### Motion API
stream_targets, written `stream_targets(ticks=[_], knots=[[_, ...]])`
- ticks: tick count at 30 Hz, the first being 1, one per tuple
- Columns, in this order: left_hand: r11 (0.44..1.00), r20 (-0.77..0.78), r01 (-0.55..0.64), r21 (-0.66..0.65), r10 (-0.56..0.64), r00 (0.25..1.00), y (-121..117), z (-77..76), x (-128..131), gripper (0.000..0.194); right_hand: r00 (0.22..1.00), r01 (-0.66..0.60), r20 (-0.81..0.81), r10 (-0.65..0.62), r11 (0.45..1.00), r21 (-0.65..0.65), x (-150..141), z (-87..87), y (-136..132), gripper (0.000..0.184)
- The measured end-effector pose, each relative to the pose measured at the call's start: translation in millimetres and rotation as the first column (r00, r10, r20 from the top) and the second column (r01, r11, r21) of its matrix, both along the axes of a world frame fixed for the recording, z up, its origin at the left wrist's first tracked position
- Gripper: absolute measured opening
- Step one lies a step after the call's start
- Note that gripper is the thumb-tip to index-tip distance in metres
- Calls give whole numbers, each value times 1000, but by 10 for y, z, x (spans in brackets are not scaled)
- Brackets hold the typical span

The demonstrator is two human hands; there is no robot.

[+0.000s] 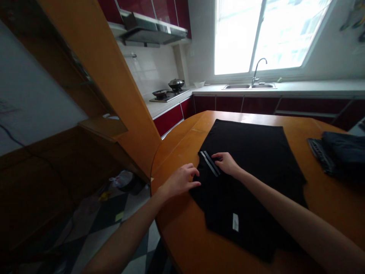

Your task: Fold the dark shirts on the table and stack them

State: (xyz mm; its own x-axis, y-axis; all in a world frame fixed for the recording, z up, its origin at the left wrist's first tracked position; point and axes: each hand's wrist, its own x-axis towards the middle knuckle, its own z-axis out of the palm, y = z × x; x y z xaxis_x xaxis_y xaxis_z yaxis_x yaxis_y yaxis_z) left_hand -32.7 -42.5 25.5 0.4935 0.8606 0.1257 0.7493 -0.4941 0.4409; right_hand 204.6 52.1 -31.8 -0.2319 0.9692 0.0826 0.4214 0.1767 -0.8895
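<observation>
A black shirt lies spread flat on the wooden table, with pale stripes on its left part and a small white label near its lower edge. At the garment's left edge is my left hand, its thumb and curved fingers apart around the cloth's border. Just right of the stripes, my right hand has its thumb and fingertips closed together on the black cloth. My right forearm covers part of the garment.
Folded dark jeans lie at the table's right side. A wooden partition stands at the left. Behind the table runs a white counter with a sink and a stove bearing pans. A bag is on the floor.
</observation>
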Motion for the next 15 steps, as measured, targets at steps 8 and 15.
stream_targets(ticks=[8,15], knots=[[990,-131,-143,14,143,981,-422,-92,-163,12,984,-12,180,-9,993,118,-19,20,-104,43],[981,-53,-195,24,196,979,144,75,-92,29,827,-6,544,-140,966,259,-84,162,-366,34]])
